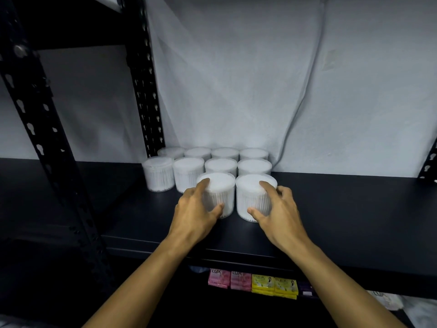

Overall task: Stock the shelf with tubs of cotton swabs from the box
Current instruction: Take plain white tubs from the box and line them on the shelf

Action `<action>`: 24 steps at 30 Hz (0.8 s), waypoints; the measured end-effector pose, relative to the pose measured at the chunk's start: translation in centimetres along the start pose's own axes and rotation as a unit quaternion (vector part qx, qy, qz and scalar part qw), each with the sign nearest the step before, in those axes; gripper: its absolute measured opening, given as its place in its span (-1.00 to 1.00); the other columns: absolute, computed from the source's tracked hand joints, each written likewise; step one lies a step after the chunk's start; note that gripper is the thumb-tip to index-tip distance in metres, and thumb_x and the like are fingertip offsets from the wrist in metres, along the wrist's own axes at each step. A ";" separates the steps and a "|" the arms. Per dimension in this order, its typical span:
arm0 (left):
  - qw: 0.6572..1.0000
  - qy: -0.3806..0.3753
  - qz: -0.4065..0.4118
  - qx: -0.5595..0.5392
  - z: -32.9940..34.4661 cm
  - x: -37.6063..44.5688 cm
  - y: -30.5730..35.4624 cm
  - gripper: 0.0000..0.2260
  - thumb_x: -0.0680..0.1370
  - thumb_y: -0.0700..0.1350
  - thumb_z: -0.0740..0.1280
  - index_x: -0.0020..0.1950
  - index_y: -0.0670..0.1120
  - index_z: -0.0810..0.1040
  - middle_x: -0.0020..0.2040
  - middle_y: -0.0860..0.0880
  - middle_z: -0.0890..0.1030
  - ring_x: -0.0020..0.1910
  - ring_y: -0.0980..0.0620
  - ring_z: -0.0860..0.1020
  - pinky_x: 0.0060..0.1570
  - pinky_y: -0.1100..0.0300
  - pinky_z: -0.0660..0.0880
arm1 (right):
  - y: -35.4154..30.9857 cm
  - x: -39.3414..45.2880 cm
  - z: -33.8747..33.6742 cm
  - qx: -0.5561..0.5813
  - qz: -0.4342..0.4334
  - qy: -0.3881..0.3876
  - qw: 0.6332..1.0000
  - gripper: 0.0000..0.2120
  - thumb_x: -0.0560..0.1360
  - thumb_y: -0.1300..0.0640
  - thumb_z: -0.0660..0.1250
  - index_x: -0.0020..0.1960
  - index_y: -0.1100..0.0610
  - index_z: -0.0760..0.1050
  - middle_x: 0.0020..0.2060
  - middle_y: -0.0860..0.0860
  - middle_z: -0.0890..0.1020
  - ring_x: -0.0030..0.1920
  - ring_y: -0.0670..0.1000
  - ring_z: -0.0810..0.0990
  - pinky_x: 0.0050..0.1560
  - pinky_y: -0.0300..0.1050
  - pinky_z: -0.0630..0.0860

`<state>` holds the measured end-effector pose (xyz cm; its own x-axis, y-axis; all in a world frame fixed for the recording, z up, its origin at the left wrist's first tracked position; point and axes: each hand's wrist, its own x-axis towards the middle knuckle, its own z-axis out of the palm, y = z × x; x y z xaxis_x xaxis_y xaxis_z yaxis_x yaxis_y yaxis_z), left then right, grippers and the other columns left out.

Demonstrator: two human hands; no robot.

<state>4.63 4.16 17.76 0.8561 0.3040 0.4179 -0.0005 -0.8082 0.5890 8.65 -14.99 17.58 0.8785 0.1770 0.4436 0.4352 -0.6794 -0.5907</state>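
Observation:
Several clear round tubs of white cotton swabs stand in rows on the black shelf, against the white wall. Two tubs stand side by side at the front. My left hand grips the front left tub, thumb on its side and a finger on its lid. My right hand grips the front right tub in the same way. Both tubs rest upright on the shelf. Behind them are a middle row and a back row of tubs. The box is out of view.
A black perforated upright rises behind the tubs at left, and another post stands nearer. The shelf runs bare to the right. On the shelf below lie pink soap packs and yellow packs.

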 end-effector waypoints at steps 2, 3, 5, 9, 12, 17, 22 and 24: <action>1.000 0.000 0.001 0.002 0.0 0.0 0.0 -0.33 0.47 0.13 0.42 0.51 0.08 0.23 0.32 -0.11 0.45 0.29 -0.10 0.42 0.28 0.02 0.41 | 0.0 0.0 0.0 0.000 -0.003 0.002 1.000 -0.36 0.45 0.02 0.43 0.45 -0.02 0.25 0.29 0.07 0.27 0.26 0.04 0.36 0.17 -0.23 0.32; 1.000 0.001 0.001 0.004 0.0 0.0 0.0 -0.33 0.48 0.13 0.42 0.51 0.08 0.23 0.32 -0.11 0.45 0.29 -0.10 0.42 0.28 0.03 0.41 | 0.0 0.1 0.1 0.000 -0.003 0.003 1.000 -0.36 0.45 0.02 0.43 0.45 -0.02 0.25 0.28 0.07 0.27 0.26 0.04 0.36 0.16 -0.24 0.31; 1.000 0.002 0.002 0.006 0.1 -0.1 0.0 -0.33 0.48 0.13 0.42 0.52 0.08 0.22 0.31 -0.11 0.45 0.29 -0.09 0.42 0.28 0.03 0.41 | 0.0 0.1 0.1 -0.002 -0.003 0.001 1.000 -0.36 0.45 0.02 0.43 0.45 -0.02 0.24 0.29 0.07 0.26 0.26 0.04 0.36 0.14 -0.27 0.27; 1.000 0.004 0.009 -0.003 0.1 -0.1 -0.1 -0.29 0.48 0.13 0.43 0.54 0.08 0.18 0.33 -0.12 0.45 0.30 -0.08 0.43 0.29 0.04 0.41 | 0.1 0.0 0.0 -0.006 -0.008 0.000 1.000 -0.34 0.45 0.01 0.42 0.46 -0.02 0.21 0.30 0.08 0.26 0.26 0.05 0.37 0.14 -0.25 0.31; 1.000 0.003 0.007 -0.007 -0.1 -0.6 0.0 -0.21 0.47 0.13 0.44 0.56 0.07 0.07 0.40 -0.12 0.40 0.35 -0.09 0.40 0.29 0.01 0.40 | 0.1 -0.2 -0.2 -0.004 -0.010 -0.010 1.000 -0.26 0.44 0.01 0.43 0.49 -0.05 0.10 0.32 0.10 0.24 0.28 0.09 0.37 0.19 -0.11 0.40; 0.997 0.048 0.025 0.052 -1.3 -3.5 1.1 -0.29 0.51 0.13 0.37 0.55 0.05 0.08 0.43 -0.02 0.32 0.37 -0.04 0.36 0.17 -0.05 0.44 | -0.4 -1.6 -1.1 -0.062 -0.017 -0.004 0.998 -0.24 0.45 -0.01 0.41 0.50 -0.01 0.05 0.43 0.16 0.09 0.39 0.17 0.28 0.21 0.11 0.47; 0.970 0.168 0.170 0.032 -0.5 -10.2 0.7 -0.60 0.53 -0.02 0.32 0.35 -0.07 0.44 0.14 0.00 0.53 0.05 0.00 0.55 -0.22 0.07 0.57 | -0.3 -7.2 -1.2 -0.064 -0.154 0.165 0.972 -0.60 0.45 0.09 0.39 0.27 0.14 0.47 0.22 0.12 0.45 0.20 0.09 0.45 -0.18 -0.11 0.52; 0.970 0.149 0.192 0.018 1.0 -12.9 -0.8 -0.65 0.53 -0.04 0.29 0.30 -0.07 0.48 0.09 0.00 0.56 0.02 0.01 0.58 -0.20 0.12 0.58 | 0.8 -10.2 -0.4 -0.067 -0.202 0.173 0.962 -0.69 0.47 0.12 0.36 0.18 0.19 0.55 0.10 0.10 0.54 0.10 0.06 0.51 -0.13 -0.16 0.51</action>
<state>-5.92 0.34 11.21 0.6089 0.1063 0.7861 -0.2669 -0.9057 0.3292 -0.01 -17.61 12.81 0.5153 0.2144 0.8297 0.6776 -0.6947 -0.2414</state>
